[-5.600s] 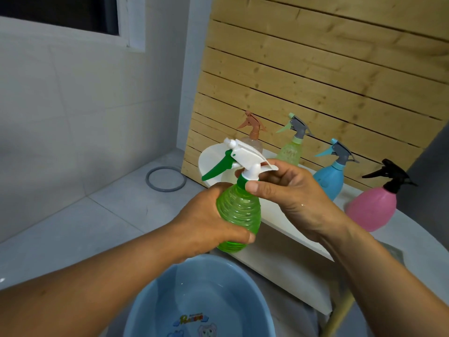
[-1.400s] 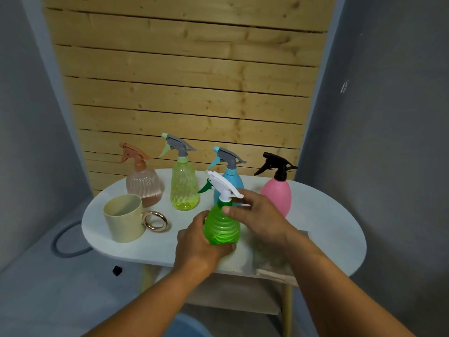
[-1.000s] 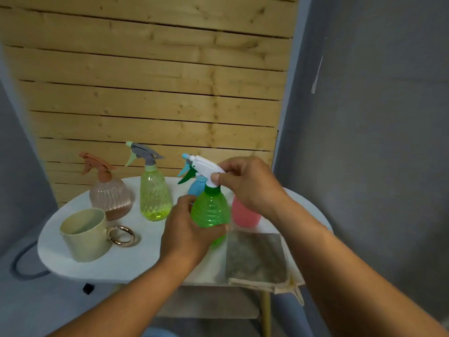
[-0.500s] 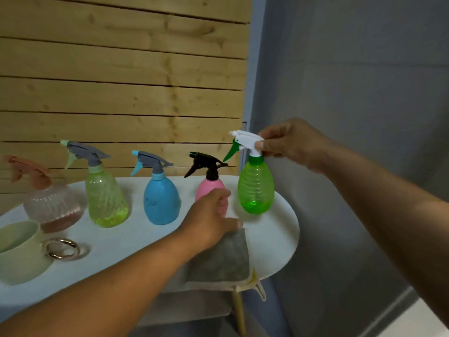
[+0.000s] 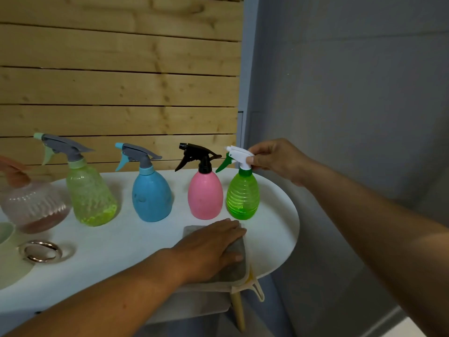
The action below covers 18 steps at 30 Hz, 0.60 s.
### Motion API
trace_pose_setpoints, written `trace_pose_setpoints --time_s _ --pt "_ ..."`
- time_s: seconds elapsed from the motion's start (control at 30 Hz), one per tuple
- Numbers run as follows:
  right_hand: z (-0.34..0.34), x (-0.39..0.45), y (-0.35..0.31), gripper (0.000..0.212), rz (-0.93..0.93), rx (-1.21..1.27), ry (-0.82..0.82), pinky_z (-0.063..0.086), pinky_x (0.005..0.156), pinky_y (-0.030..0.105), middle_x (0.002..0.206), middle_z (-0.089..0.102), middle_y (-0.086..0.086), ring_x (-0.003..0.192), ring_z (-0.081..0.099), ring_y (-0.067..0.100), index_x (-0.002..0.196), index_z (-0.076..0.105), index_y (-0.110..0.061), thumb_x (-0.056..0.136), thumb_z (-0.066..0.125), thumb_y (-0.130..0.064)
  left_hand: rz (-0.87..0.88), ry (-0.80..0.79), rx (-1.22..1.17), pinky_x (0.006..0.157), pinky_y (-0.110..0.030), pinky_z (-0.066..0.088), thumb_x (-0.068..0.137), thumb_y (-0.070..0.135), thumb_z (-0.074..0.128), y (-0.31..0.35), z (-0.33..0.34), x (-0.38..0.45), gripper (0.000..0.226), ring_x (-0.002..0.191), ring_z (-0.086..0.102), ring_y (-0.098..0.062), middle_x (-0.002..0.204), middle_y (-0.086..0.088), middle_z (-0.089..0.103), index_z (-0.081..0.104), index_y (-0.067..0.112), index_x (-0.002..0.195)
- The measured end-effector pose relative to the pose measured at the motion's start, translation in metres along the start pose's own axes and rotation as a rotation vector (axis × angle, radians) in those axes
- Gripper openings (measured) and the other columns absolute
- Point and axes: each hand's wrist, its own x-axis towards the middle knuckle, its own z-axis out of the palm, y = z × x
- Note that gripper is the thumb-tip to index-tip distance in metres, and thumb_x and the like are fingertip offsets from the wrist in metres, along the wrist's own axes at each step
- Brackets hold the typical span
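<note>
Green spray bottle stands upright on the counter, last in the row, just beside the pink bottle. My right hand pinches its white trigger head. The base looks seated, so I judge placement all but done, with only the release left. Left hand lies flat, fingers straight, on the grey cloth at the counter's front edge, gripping nothing. Wiping, if intended, not yet begun.
</note>
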Motion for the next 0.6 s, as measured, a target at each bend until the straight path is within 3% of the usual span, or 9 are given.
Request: trace_pose_setpoints --time_s 0.17,0.37,0.6 --pt "0.002 0.006 0.005 0.025 -0.002 0.022 0.004 0.056 0.093 0.036 0.105 0.073 0.025 0.087 0.067 0.023 0.114 0.070 0.007 0.090 0.071 0.000 -0.040 0.021 -0.021 0.128 -0.035 0.010 0.103 0.061 0.041 0.009 -0.001 0.017 0.076 0.158 0.003 -0.009 0.171 0.017 -0.003 0.004 0.036 0.164" --pt "0.000 0.014 0.009 0.026 -0.029 -0.008 0.017 0.058 0.085 0.025 0.103 0.074 0.019 0.083 0.069 0.018 0.115 0.071 0.004 0.089 0.072 0.000 -0.078 -0.026 0.020 0.128 -0.037 0.010 0.101 0.066 0.036 0.006 0.006 0.015 0.078 0.159 0.001 -0.012 0.171 0.015 -0.006 0.002 0.033 0.164" --pt "-0.007 0.016 0.011 0.025 -0.061 -0.042 -0.029 0.056 0.096 0.032 0.105 0.075 0.015 0.091 0.070 0.021 0.116 0.072 0.000 0.090 0.071 -0.002 -0.098 -0.026 0.011 0.129 -0.034 0.007 0.103 0.063 0.035 0.005 0.014 0.017 0.076 0.158 0.002 -0.012 0.172 0.011 -0.002 0.002 0.030 0.164"
